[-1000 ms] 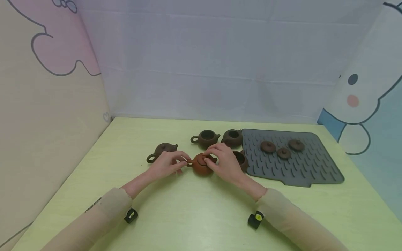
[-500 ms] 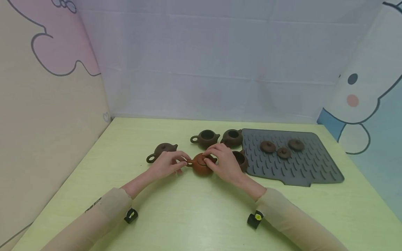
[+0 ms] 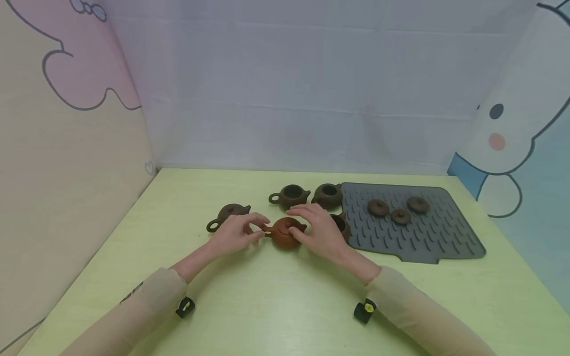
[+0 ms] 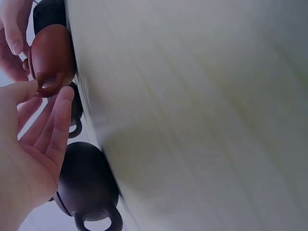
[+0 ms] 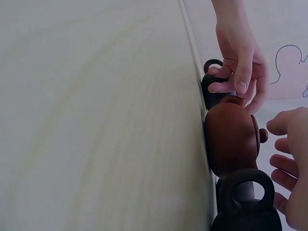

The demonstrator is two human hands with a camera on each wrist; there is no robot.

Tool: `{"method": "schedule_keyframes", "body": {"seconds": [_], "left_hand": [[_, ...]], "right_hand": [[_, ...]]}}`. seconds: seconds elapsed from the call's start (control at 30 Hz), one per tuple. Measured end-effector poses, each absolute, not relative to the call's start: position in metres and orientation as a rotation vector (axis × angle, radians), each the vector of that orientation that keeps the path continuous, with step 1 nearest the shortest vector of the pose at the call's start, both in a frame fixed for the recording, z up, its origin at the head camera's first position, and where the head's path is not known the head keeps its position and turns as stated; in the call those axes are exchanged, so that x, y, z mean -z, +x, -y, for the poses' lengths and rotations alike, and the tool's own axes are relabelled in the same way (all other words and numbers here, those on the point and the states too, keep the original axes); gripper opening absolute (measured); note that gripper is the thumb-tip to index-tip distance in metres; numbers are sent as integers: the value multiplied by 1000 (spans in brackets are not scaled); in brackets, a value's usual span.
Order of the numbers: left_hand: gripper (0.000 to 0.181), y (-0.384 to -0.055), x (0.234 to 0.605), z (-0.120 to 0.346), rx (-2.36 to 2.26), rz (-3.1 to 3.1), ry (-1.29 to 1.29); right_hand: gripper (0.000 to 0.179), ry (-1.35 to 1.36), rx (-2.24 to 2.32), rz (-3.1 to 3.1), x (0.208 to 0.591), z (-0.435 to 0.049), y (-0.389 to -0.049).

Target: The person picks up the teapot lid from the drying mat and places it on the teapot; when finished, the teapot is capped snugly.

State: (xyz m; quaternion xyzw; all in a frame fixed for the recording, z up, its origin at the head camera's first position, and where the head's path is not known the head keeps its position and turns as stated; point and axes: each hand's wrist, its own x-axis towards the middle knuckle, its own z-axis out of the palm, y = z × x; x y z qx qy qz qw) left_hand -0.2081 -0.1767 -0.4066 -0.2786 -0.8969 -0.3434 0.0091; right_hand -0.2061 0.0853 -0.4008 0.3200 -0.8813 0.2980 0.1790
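A reddish-brown clay teapot stands upright on the table with its lid on, handle to the left and spout to the right. My left hand is at its handle, fingers loosely extended and the thumb tip at the handle. Over the lid, my right hand is spread; the right wrist view shows its fingers apart from the lid knob. Just behind my left hand sits a dark lidded teapot. A lidless teapot is partly hidden by my right hand.
Two dark lidless teapots, one with its handle to the left and another beside it, stand farther back. On the right a grey ridged mat bears three brown lids. Walls border the table behind and on both sides.
My right fingers have lifted and spread off the lid knob they pinched earlier. My left fingers have loosened slightly at the handle. The teapots and lids have stayed in place.
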Motion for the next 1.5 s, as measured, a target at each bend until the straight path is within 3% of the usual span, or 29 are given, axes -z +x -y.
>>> {"method": "schedule_keyframes", "body": {"seconds": [0.63,1.2,1.5], "left_hand": [[30,-204,399,162,1172,2475,-798],[25,-186,401,115,1369,2399,-988],[25,-178,401,93,1354,2566,-926]], "right_hand": [[40,882,-885,2302,399,-137,-213],[42,760,-814,2180,401,-200,-233],[41,665,-802,2173,404,-227,-241]]}}
